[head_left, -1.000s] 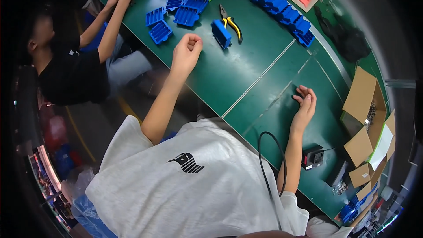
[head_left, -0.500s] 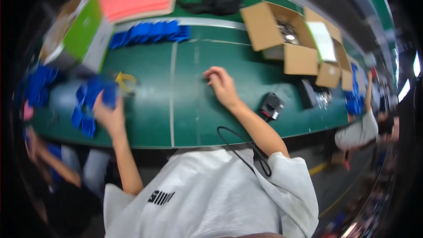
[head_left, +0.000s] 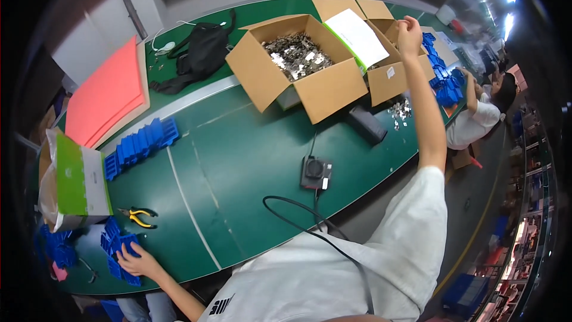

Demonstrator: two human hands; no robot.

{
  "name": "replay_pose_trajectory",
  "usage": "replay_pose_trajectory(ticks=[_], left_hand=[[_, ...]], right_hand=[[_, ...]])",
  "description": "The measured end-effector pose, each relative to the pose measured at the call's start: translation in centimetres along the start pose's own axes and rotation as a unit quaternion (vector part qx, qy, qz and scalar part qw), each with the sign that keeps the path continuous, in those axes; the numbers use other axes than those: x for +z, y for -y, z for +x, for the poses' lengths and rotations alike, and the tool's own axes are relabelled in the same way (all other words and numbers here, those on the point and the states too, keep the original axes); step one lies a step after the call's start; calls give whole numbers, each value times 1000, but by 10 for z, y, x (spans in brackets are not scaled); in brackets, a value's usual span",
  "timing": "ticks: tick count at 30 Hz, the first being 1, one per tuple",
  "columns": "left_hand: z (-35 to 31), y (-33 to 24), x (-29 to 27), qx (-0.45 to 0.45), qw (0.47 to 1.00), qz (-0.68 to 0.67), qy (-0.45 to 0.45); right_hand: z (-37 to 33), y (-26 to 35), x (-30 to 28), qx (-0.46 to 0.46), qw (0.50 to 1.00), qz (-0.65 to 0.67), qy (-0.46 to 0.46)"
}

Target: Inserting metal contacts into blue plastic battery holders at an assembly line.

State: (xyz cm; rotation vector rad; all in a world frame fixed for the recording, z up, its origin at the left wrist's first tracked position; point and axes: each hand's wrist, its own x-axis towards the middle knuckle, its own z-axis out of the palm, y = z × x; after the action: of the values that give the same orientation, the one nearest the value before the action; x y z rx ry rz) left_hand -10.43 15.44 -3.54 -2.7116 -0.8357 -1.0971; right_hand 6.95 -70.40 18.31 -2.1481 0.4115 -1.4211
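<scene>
My left hand [head_left: 137, 261] is at the left end of the green workbench, its fingers bent around the edge of a blue plastic tray [head_left: 127, 241]. Other blue trays [head_left: 109, 235] lie loosely against it. Far to the right, my right hand [head_left: 409, 39] is raised over the second cardboard box [head_left: 390, 83], with the arm stretched out. Its fingers are curled together, and I cannot make out whether anything small is between them. A bigger open cardboard box [head_left: 333, 94], full of small metal parts [head_left: 301, 56], stands to the left of that hand.
Yellow-handled pliers [head_left: 140, 216] lie near my left hand. A row of blue trays [head_left: 143, 146] runs along the back. A corded black device [head_left: 316, 173] sits mid-bench; a dark block [head_left: 366, 124] and loose metal pieces [head_left: 400, 110] lie before the boxes. Another person [head_left: 476, 116] works at right.
My view has swung to the right. My right hand has moved from above the middle of the bench to the second box. My left hand has lowered the blue tray onto the others.
</scene>
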Motion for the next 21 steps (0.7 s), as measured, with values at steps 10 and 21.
replay_pose_trajectory(ticks=[10, 21], left_hand=[[4, 9, -20, 37, 994, 67, -75], [8, -3, -12, -19, 999, 32, -39]], right_hand=[[28, -275, 63, 128, 843, -391, 346], [59, -276, 40, 256, 824, -305, 402]])
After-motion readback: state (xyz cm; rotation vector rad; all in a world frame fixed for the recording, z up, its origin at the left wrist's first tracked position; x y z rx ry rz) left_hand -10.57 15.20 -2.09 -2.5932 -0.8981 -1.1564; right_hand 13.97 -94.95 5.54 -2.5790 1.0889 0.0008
